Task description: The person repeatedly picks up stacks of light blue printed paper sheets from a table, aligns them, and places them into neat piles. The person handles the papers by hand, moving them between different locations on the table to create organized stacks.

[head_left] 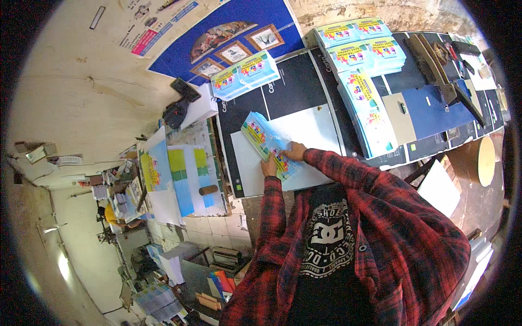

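Note:
A small pile of printed booklets [260,137] with blue, yellow and green covers lies slantwise on a large white sheet [321,129] on the worktable. At the pile's near end, my left hand [269,166] has its fingers closed on the lower left edge of a booklet. Across from it, my right hand [295,151] grips the right side, fingers bent and pressed together. The two hands are close but apart. How many booklets they hold is hidden by the fingers. Both forearms are in red and black plaid sleeves.
Stacked matching booklets [244,75] stand at the back left; taller piles [367,111] rise to the right. Further right lie a long wooden bar [432,68] and a blue board [435,111]. A side table [217,204] at left bears printed sheets and a brown roller-like piece [207,190].

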Available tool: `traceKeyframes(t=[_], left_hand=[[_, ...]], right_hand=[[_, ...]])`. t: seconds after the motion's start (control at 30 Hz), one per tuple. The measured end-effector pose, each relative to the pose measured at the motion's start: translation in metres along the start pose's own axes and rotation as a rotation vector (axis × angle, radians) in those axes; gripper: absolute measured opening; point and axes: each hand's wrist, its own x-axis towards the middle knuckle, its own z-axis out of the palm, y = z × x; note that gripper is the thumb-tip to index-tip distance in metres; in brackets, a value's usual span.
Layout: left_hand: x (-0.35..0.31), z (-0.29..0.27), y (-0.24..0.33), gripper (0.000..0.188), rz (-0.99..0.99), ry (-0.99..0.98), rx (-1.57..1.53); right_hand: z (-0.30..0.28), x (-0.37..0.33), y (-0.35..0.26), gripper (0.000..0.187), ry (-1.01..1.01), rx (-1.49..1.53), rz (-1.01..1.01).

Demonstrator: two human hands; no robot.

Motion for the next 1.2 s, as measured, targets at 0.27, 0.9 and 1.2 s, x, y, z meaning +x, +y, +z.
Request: traceKeyframes(t=[0.27,0.9,1.2], left_hand=[[-0.007,-0.008,0.048,0.033,-0.238,-0.252,-0.469],[-0.102,-0.076,0.136,0.095,0.892,-0.086,0.649],[-0.103,-0.048,0.123,0.098,0.877,-0.276,0.85]], right_hand=[[0.021,0.038,0.004,0.11,0.151,-0.012,0.157],[-0.032,-0.092,-0.027,0.058,0.321,-0.719,-0.305],[-0.071,-0.07,-0.008,0.071,-0.048,-0.263,-0.256]])
